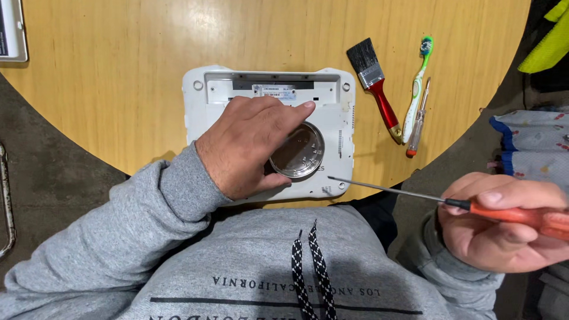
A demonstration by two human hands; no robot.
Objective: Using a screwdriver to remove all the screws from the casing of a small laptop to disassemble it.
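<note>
My left hand (pixel 249 145) lies on a white plastic device (pixel 201 101) turned underside up on a round wooden table (pixel 118 71). Its fingers and thumb grip a small round metal lid (pixel 299 153) that sits on the device. My right hand (pixel 504 222) is off the table's edge at the lower right, closed around the orange handle of a long thin screwdriver (pixel 385 189). The shaft points left, and its tip hangs just right of the device's lower right corner.
To the right of the device lie a red-handled paintbrush (pixel 376 83), a green and white toothbrush (pixel 416 89) and a small clear tester screwdriver (pixel 418 118). A tablet corner (pixel 12 29) shows at top left. Patterned cloth (pixel 533 142) is at the right.
</note>
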